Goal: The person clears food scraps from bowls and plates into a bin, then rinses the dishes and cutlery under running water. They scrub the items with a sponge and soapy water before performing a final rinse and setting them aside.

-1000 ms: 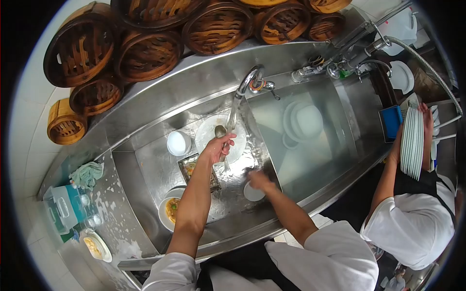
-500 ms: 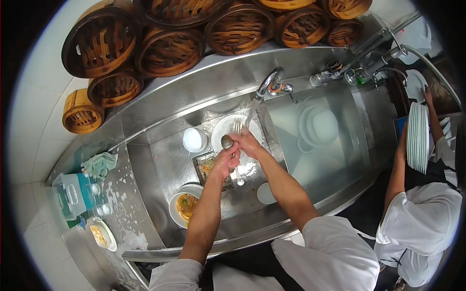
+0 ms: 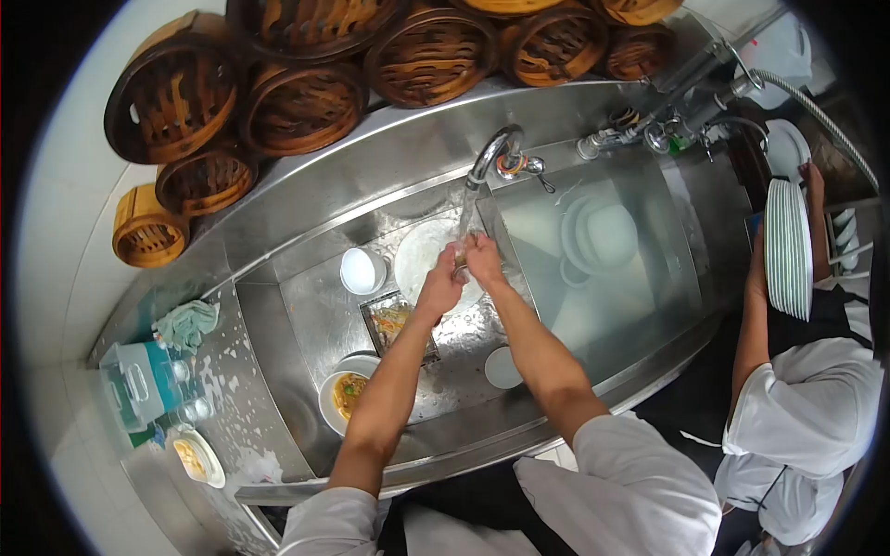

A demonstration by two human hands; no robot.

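Note:
Under the running faucet (image 3: 501,148), my left hand (image 3: 443,289) and my right hand (image 3: 480,259) are closed close together. Between their fingers is cutlery, mostly hidden and blurred by water; a fork and a spoon showed there a moment earlier. Just beneath them lies a large white plate (image 3: 417,250) on the sink floor. A white bowl (image 3: 362,271) sits left of the plate. Food scraps fill the square drain opening (image 3: 389,320) below it. Near my left forearm is a white bowl with soupy leftovers (image 3: 348,394). A small white dish (image 3: 503,368) lies by my right forearm.
The right basin (image 3: 556,343) holds cloudy water and sunken dishes (image 3: 603,236). Bamboo steamers (image 3: 431,57) are stacked along the back. On the left counter are a cloth (image 3: 187,324), a plastic box (image 3: 139,385) and a food dish (image 3: 197,459). A co-worker at right holds stacked plates (image 3: 788,250).
My hands have shifted slightly up toward the water stream, and the fork and spoon they held are now mostly hidden. The view has moved a little; the co-worker still holds the plates.

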